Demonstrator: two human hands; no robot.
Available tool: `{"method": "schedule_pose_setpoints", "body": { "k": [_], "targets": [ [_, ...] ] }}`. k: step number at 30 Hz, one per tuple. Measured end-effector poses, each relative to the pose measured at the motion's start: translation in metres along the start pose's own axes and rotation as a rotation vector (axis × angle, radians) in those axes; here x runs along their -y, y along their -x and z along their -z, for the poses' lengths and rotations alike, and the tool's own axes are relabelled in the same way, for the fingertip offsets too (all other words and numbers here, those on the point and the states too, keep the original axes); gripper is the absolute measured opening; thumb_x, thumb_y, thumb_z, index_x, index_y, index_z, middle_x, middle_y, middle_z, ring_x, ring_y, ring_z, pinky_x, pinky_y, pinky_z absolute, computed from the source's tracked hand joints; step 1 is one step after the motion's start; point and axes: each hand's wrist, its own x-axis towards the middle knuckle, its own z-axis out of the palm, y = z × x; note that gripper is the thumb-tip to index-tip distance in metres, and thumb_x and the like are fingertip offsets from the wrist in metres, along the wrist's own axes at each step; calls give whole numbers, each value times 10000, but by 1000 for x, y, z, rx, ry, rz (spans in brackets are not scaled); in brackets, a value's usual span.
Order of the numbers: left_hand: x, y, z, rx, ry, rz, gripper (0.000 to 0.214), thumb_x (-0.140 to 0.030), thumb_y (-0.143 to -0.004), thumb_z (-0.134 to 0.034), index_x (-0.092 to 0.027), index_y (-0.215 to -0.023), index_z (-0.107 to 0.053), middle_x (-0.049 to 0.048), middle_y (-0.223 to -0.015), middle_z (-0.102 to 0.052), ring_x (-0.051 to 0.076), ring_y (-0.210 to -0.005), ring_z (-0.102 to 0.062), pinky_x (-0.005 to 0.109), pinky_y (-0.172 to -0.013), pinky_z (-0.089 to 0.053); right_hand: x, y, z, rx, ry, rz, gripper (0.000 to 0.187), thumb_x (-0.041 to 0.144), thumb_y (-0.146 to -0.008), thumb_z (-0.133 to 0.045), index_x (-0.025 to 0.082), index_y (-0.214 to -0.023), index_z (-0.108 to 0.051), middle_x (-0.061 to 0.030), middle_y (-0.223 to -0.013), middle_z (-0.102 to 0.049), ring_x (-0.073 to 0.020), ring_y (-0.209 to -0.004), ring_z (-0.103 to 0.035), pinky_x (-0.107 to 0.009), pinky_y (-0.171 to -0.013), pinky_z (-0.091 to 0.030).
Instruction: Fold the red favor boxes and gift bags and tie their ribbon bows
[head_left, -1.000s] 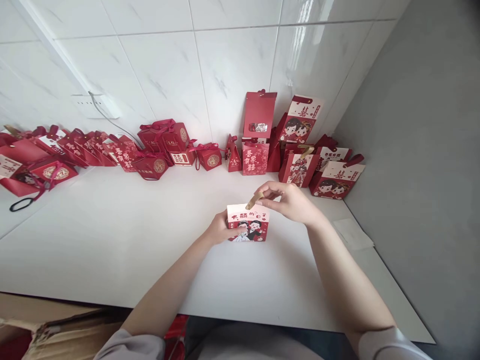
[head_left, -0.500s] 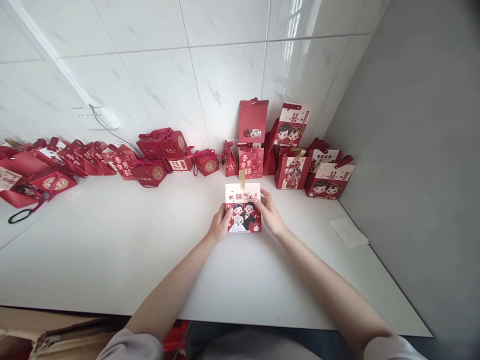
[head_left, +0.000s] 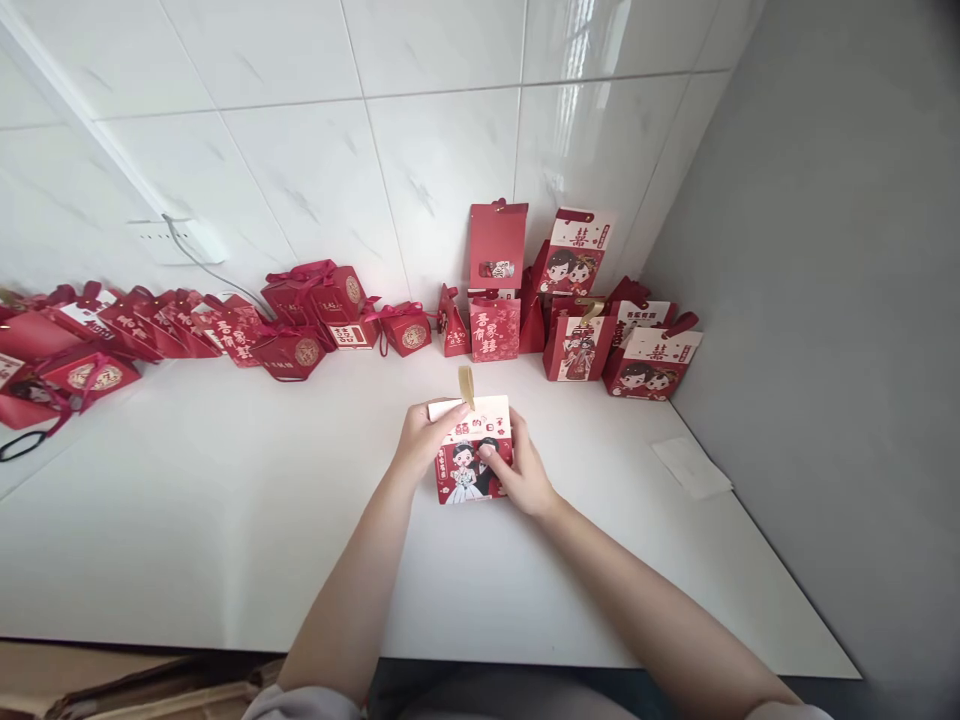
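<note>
Both of my hands hold a small red and pink gift box (head_left: pixel 466 470) printed with a cartoon bride and groom, just above the white table (head_left: pixel 225 500). My left hand (head_left: pixel 424 437) grips its upper left corner, fingers curled over the top edge. Its right side is clasped by my right hand (head_left: pixel 517 472), thumb pressed on the printed front. A gold ribbon loop (head_left: pixel 466 385) stands up from the box's top.
A long row of red gift boxes (head_left: pixel 307 325) lines the tiled wall from far left to centre. Taller cartoon-printed boxes (head_left: pixel 649 360) cluster at the back right corner. A white paper slip (head_left: pixel 691 467) lies by the grey right wall. Cardboard (head_left: pixel 150 690) sits below the table's front edge.
My right hand let go of the gold ribbon and took the box's right side. The box was tilted up to face me, then drawn closer and lower.
</note>
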Motion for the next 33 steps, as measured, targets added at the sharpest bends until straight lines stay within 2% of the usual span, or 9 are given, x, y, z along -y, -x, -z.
{"method": "schedule_pose_setpoints", "body": {
  "k": [3, 5, 7, 9, 15, 24, 33],
  "targets": [
    [-4, 15, -3, 87, -45, -55, 352, -486, -828, -719, -139, -888, -735, 67, -818, -729, 211, -750, -682, 257, -649, -518, 13, 1, 6, -271, 274, 303, 576, 333, -946, -612, 255, -1462, -368, -150, -1452, -451, -292, -1369, -459, -522, -1117, -426],
    [-5, 22, -5, 113, -117, -137, 328, -467, -869, -677, -149, -904, -748, 64, -858, -735, 206, -797, -684, 247, -688, -517, 23, -1, 14, -384, 396, 466, 529, 259, -936, -629, 290, -1426, -431, -138, -1436, -438, -300, -1375, -442, -535, -1113, -422],
    [-6, 26, -6, 109, -204, -213, 316, -449, -898, -641, -155, -921, -756, 61, -876, -739, 198, -813, -679, 238, -701, -508, 31, -3, 20, -416, 490, 598, 467, 215, -909, -664, 327, -1341, -526, -109, -1405, -457, -302, -1330, -477, -526, -1074, -455],
    [-7, 29, -8, 99, -277, -272, 316, -434, -920, -609, -153, -900, -754, 51, -817, -727, 182, -764, -662, 231, -677, -491, 37, -4, 24, -395, 560, 677, 373, 194, -889, -687, 334, -1228, -614, -84, -1368, -487, -303, -1288, -502, -522, -1052, -470],
    [-7, 33, -11, 105, -402, -377, 361, -419, -952, -548, -151, -770, -704, 10, -651, -605, 120, -586, -508, 226, -590, -406, 34, -2, 20, -306, 555, 638, 227, 174, -910, -632, 312, -1081, -688, -72, -1365, -515, -312, -1300, -492, -548, -1066, -456],
    [-5, 32, -10, 108, -404, -397, 407, -431, -946, -544, -158, -656, -630, -15, -557, -428, 107, -529, -367, 242, -540, -321, 33, 2, 14, -256, 558, 580, 237, 167, -946, -557, 280, -1135, -645, -97, -1429, -494, -316, -1329, -490, -555, -1073, -456],
    [-2, 31, -10, 145, -266, -299, 382, -436, -930, -577, -151, -698, -679, -8, -597, -500, 109, -558, -407, 236, -553, -331, 30, 2, 14, -223, 527, 634, 296, 112, -933, -538, 271, -1170, -617, -95, -1418, -519, -294, -1332, -491, -535, -1090, -448]
  ]
}}
